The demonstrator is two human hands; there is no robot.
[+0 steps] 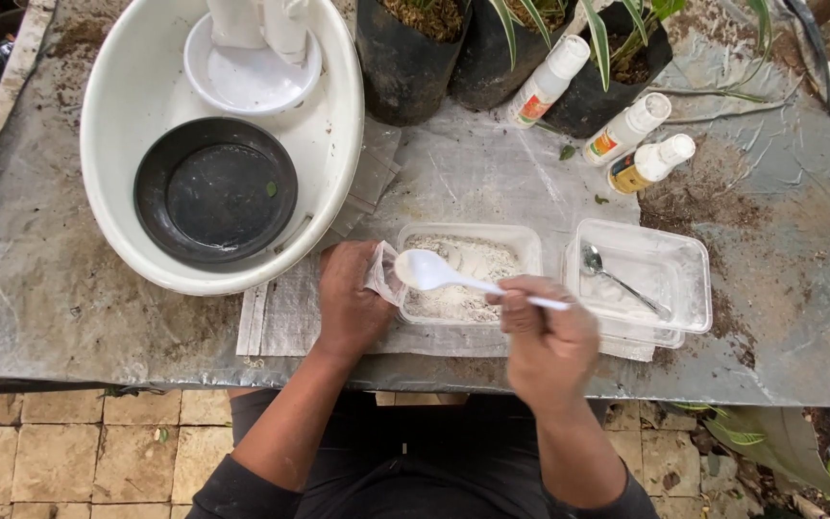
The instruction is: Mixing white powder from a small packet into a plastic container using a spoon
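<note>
Two hands work at the near edge of the worktop (69, 288), both over a clear rectangular tub of pale powder (468, 274). The right hand (545, 336) pinches the handle of a white plastic spoon (434, 272), bowl turned left and held level, likely so nothing spills from it. The left hand (350, 298) grips a small clear bag (381, 274) by its mouth, held right against the spoon's bowl and touching the tub's left wall, so that stray powder would drop back into the tub. Just right of the tub sits a second clear container (684, 259) with a metal spoon (617, 279) lying in it. Far left, a white basin (117, 106) holds a black dish (215, 190) and a white dish (252, 77). Three small white bottles (626, 130) lie near black plant pots (410, 58) along the far edge.
</note>
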